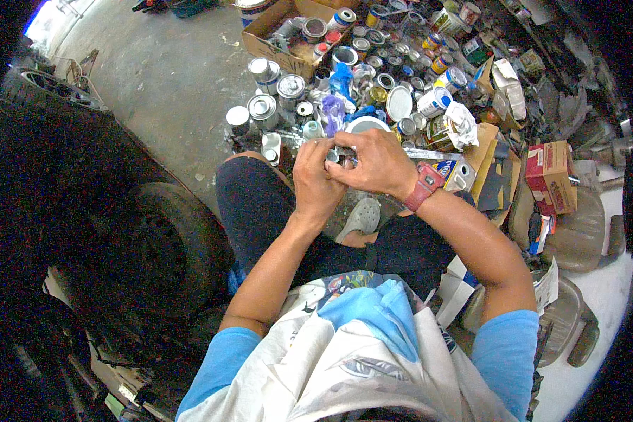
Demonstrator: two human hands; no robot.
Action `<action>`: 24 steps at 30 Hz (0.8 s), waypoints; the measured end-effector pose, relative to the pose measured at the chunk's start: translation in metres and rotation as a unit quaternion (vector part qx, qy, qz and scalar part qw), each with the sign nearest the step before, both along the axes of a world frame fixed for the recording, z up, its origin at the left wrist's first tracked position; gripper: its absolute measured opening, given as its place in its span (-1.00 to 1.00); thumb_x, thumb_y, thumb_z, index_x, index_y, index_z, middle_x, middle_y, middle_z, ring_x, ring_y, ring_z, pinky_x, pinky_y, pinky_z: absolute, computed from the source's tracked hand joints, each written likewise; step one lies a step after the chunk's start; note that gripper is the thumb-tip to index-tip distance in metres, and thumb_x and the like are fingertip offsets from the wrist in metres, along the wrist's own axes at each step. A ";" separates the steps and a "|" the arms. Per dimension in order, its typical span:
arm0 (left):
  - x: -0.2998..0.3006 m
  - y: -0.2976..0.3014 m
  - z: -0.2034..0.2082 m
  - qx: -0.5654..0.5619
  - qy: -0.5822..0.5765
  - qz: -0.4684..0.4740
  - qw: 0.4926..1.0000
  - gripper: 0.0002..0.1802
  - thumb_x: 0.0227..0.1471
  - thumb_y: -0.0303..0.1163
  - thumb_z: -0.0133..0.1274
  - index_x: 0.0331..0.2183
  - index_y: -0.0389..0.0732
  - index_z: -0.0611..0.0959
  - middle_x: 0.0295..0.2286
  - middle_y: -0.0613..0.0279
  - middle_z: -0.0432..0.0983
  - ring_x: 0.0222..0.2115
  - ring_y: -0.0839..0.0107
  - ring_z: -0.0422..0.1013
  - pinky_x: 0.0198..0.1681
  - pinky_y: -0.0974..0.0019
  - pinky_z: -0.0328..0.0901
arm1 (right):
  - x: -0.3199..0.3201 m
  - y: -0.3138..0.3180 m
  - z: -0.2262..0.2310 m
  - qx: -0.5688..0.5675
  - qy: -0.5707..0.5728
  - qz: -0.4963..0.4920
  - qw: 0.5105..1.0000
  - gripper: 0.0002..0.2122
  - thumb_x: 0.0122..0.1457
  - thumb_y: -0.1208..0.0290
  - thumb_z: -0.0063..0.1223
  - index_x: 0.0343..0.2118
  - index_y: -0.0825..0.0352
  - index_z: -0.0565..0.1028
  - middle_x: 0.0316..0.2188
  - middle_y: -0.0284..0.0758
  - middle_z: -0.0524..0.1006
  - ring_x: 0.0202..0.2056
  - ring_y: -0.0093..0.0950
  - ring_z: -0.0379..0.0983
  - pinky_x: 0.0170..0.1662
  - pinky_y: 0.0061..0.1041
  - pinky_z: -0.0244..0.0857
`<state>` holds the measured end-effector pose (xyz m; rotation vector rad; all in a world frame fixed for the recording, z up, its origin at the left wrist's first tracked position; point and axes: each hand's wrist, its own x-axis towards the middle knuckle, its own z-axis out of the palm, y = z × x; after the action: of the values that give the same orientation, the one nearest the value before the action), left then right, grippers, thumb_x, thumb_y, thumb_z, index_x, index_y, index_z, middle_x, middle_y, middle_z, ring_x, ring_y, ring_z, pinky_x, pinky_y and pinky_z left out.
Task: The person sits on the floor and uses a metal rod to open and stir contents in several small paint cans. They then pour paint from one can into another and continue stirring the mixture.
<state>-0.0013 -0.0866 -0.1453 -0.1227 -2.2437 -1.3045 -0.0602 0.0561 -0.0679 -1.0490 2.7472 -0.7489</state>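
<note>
My left hand [315, 176] and my right hand [380, 163] meet in front of my knees, above the crowd of cans. The right thumb and fingers are bent in a pinch around a small greyish, round-ended thing [334, 156]. Curled against the same spot are the fingers of my left hand, which cover most of it, so I cannot tell its kind. Just beyond the hands lies a round white-rimmed lid or can top [368, 125]. A clear cup [312, 130] stands close to the left fingertips, and a white rectangular can [271, 149] stands left of them.
Many paint cans [262, 107] crowd the floor ahead, with purple cloth [333, 112] and a blue glove or rag [342, 81] among them. A cardboard box [267, 42] holds more cans. To the left is a vehicle wheel [169, 243]; to the right are a red-and-brown carton [550, 176] and chairs [577, 228].
</note>
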 end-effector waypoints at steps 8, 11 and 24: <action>-0.001 -0.003 -0.003 0.014 -0.014 0.016 1.000 -0.58 -0.19 -0.52 0.30 -0.18 -0.31 0.63 -0.31 -0.05 0.54 -0.24 -0.07 0.47 -0.16 0.02 0.34 | -0.002 -0.009 -0.012 -0.042 0.016 -0.017 0.999 -0.64 0.03 -0.02 0.25 -0.32 0.20 0.66 -0.63 -0.12 0.59 -0.54 -0.05 0.57 -0.42 -0.08 0.46; -0.002 -0.005 -0.005 0.017 -0.015 0.022 1.000 -0.59 -0.19 -0.52 0.30 -0.19 -0.31 0.63 -0.31 -0.04 0.53 -0.25 -0.07 0.47 -0.16 0.02 0.34 | -0.003 -0.011 -0.017 -0.041 0.013 -0.024 0.999 -0.64 0.02 -0.02 0.25 -0.32 0.20 0.66 -0.63 -0.11 0.58 -0.53 -0.05 0.58 -0.42 -0.08 0.46; -0.004 -0.005 -0.006 0.046 -0.033 0.048 0.997 -0.60 -0.15 -0.47 0.31 -0.17 -0.26 0.66 -0.27 0.01 0.58 -0.20 -0.01 0.50 -0.11 0.03 0.36 | -0.003 -0.016 -0.003 0.016 0.047 -0.016 0.999 -0.58 0.06 -0.05 0.21 -0.27 0.27 0.66 -0.60 -0.12 0.60 -0.51 -0.08 0.58 -0.39 -0.10 0.44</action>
<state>-0.0048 -0.0912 -0.1515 0.0603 -2.2110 -1.3749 -0.0635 0.0405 -0.0712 -1.0631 2.8506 -0.6755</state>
